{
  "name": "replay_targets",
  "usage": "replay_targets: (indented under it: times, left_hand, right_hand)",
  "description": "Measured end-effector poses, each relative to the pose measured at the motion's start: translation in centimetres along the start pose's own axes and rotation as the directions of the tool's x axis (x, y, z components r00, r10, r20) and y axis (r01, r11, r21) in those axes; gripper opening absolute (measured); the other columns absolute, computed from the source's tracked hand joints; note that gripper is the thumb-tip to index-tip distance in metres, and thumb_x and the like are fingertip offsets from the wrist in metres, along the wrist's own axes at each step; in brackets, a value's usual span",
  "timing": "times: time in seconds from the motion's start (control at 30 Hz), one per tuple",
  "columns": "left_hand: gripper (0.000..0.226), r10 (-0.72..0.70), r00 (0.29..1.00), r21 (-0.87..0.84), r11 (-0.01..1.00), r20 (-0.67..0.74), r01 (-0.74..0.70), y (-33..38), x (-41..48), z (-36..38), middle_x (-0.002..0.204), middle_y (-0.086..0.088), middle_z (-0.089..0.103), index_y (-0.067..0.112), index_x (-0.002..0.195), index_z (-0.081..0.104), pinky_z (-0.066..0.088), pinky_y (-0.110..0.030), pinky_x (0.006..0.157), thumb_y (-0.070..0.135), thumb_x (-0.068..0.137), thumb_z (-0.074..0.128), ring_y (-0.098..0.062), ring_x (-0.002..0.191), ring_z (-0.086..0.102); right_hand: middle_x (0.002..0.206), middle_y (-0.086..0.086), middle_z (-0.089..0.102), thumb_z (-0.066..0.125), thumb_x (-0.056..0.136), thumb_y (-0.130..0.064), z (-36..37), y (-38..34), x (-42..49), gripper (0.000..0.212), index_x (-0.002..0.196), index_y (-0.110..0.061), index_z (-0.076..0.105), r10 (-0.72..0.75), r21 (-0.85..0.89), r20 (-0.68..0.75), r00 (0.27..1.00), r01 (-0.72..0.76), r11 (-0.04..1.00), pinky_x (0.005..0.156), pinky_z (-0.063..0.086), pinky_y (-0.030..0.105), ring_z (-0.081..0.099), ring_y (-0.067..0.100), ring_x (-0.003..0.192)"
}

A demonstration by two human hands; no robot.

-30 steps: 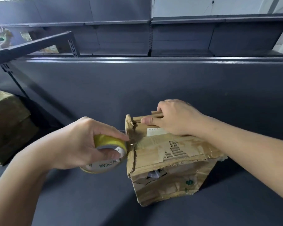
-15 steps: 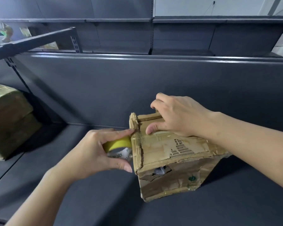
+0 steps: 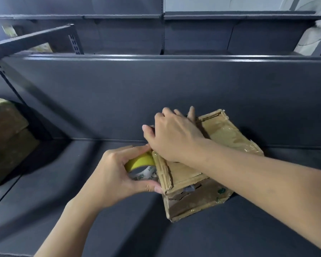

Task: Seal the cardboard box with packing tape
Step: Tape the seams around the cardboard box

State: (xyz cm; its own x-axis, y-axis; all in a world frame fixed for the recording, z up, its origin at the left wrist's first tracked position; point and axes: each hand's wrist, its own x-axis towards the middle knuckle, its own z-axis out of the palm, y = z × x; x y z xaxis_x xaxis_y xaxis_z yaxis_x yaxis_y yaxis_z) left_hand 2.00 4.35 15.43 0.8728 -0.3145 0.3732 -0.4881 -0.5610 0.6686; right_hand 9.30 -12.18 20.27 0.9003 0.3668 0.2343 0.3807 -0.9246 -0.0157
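One tape roll [image 3: 140, 161] touches the box [image 3: 226, 130], inside the left hand [image 3: 113, 176] grip.

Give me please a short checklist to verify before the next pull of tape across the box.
1. Tape roll gripped by left hand: ok.
2. Roll against the cardboard box at its left top edge: ok.
3. Right hand pressing the top down: ok.
4. Tape end stuck to the box: cannot tell, hidden by the hands.
5. Front side closed: not ok, a torn gap shows.
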Motion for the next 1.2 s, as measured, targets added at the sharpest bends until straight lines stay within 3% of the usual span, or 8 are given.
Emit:
replay_targets:
  times: [0.13,0.27,0.4,0.5,0.67,0.83,1.0,1.2]
  left_hand:
    - [0.085,0.033,0.994,0.041,0.999,-0.102,-0.029,-0.2,-0.6,1.0,0.079,0.011,0.064,0.027,0.131,0.070,0.041,-0.017,0.062,0.077,0.062,0.079,-0.009,0.068,0.056]
    - [0.094,0.023,0.980,0.047,0.999,-0.198,-0.014,0.5,-0.7,1.8,0.077,0.000,0.061,0.026,0.136,0.067,0.047,-0.034,0.059,0.081,0.060,0.076,-0.020,0.065,0.057]
    - [0.102,-0.026,0.959,0.078,0.996,-0.282,0.050,2.3,-0.9,3.7,0.078,0.001,0.060,0.020,0.139,0.065,0.046,-0.027,0.057,0.085,0.060,0.072,-0.017,0.063,0.056]
    - [0.105,-0.077,0.937,0.141,0.981,-0.341,0.132,4.0,-0.7,5.4,0.079,0.005,0.060,0.021,0.138,0.066,0.053,-0.032,0.057,0.090,0.059,0.065,-0.014,0.061,0.060]
    - [0.103,-0.195,0.905,0.090,0.965,-0.378,0.246,6.5,-0.2,7.5,0.099,0.024,0.060,0.029,0.143,0.060,0.048,-0.025,0.075,0.088,0.059,0.065,0.006,0.085,0.061]
    - [0.098,-0.338,0.877,-0.154,0.941,-0.341,0.302,8.5,0.3,9.6,0.117,0.018,0.069,0.043,0.144,0.052,0.043,-0.014,0.085,0.084,0.056,0.066,0.011,0.108,0.060]
    - [0.082,-0.442,0.847,-0.305,0.884,-0.294,0.355,9.9,0.5,11.2,0.110,0.024,0.070,0.055,0.139,0.048,0.045,-0.012,0.077,0.074,0.062,0.067,0.007,0.098,0.064]
    - [0.055,-0.518,0.809,-0.495,0.799,-0.277,0.342,10.8,0.2,13.1,0.103,0.014,0.072,0.066,0.110,0.048,0.057,-0.018,0.073,0.045,0.067,0.075,-0.023,0.085,0.073]
  right_hand:
    - [0.117,0.006,0.060,0.033,0.101,-0.052,0.3,0.4,0.1,0.050,0.114,-0.014,0.062,-0.110,0.081,-0.065,0.992,0.116,0.990,0.106,0.035,0.054,0.057,0.028,0.112]
    - [0.098,-0.005,0.058,0.052,0.096,-0.054,-1.0,1.3,1.3,0.036,0.099,-0.019,0.060,-0.118,0.366,-0.118,0.986,0.154,0.918,0.082,0.046,0.038,0.058,0.017,0.088]
    - [0.080,-0.006,0.064,0.067,0.089,-0.045,-4.7,5.2,0.9,0.030,0.081,-0.017,0.060,0.150,0.583,-0.247,0.957,0.023,0.812,0.064,0.046,0.024,0.059,0.008,0.075]
    - [0.080,0.001,0.071,0.068,0.088,-0.025,-6.7,11.1,-1.6,0.026,0.069,-0.019,0.052,0.296,0.629,-0.306,0.905,-0.041,0.776,0.068,0.057,0.034,0.070,0.011,0.074]
    - [0.083,0.005,0.074,0.059,0.092,0.002,-4.3,22.3,-9.4,0.018,0.105,-0.011,0.062,0.547,0.725,0.025,0.837,-0.392,0.567,0.069,0.062,0.038,0.076,0.024,0.068]
    - [0.091,0.016,0.071,0.054,0.092,0.005,2.5,29.8,-17.4,0.034,0.125,-0.003,0.056,0.740,0.577,0.350,0.574,-0.754,0.312,0.079,0.061,0.047,0.073,0.034,0.072]
    - [0.106,0.009,0.066,0.060,0.088,-0.031,4.9,31.9,-22.1,0.033,0.110,-0.007,0.055,0.761,0.043,0.420,0.495,-0.848,0.528,0.075,0.050,0.036,0.060,0.028,0.087]
    - [0.109,0.001,0.060,0.070,0.085,-0.054,4.5,31.6,-24.3,0.049,0.108,-0.011,0.062,0.697,-0.185,0.639,0.324,-0.815,0.549,0.055,0.044,0.020,0.057,0.016,0.088]
